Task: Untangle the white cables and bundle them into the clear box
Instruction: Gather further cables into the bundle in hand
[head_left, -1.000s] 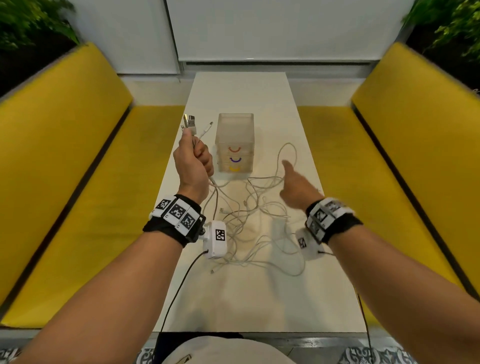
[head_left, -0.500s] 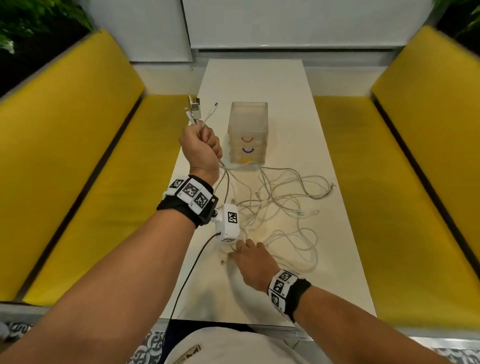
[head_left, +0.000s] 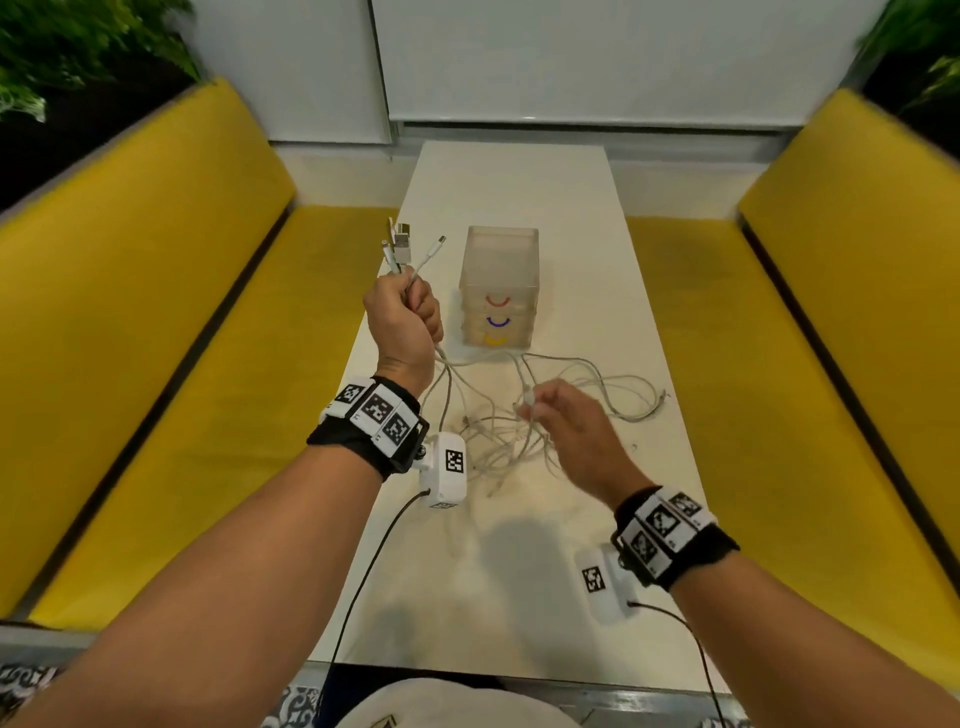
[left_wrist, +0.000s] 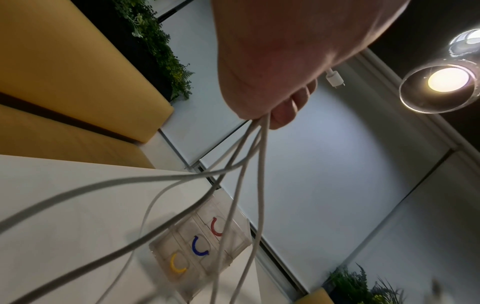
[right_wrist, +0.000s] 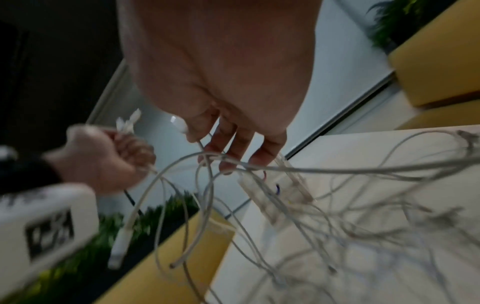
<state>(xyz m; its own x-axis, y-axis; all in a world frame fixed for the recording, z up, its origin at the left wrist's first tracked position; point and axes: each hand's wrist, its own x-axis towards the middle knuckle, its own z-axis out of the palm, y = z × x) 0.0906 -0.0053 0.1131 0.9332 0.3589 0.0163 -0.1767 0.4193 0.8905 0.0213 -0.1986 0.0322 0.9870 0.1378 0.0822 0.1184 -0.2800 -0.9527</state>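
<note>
My left hand (head_left: 408, 312) is raised left of the clear box (head_left: 500, 286) and grips several white cable ends; their plugs (head_left: 401, 248) stick up above the fist. In the left wrist view those cables (left_wrist: 249, 164) hang from the left hand (left_wrist: 272, 67) toward the table, with the box (left_wrist: 202, 246) behind them. The white cable tangle (head_left: 587, 395) lies in front of the box. My right hand (head_left: 540, 410) hovers over it. In the blurred right wrist view its thumb and forefinger pinch a white plug (right_wrist: 179, 124), with the other fingers (right_wrist: 233, 152) stretched out.
The box is a stack of clear drawers with red, blue and yellow handles. It stands mid-way along the narrow white table (head_left: 519, 597). Yellow benches (head_left: 182, 389) run along both sides. Black wrist-camera wires (head_left: 363, 571) trail off the near table edge.
My right hand went from the near edge of the tangle up over its middle and now pinches a plug. My left hand keeps its raised grip on the cable ends.
</note>
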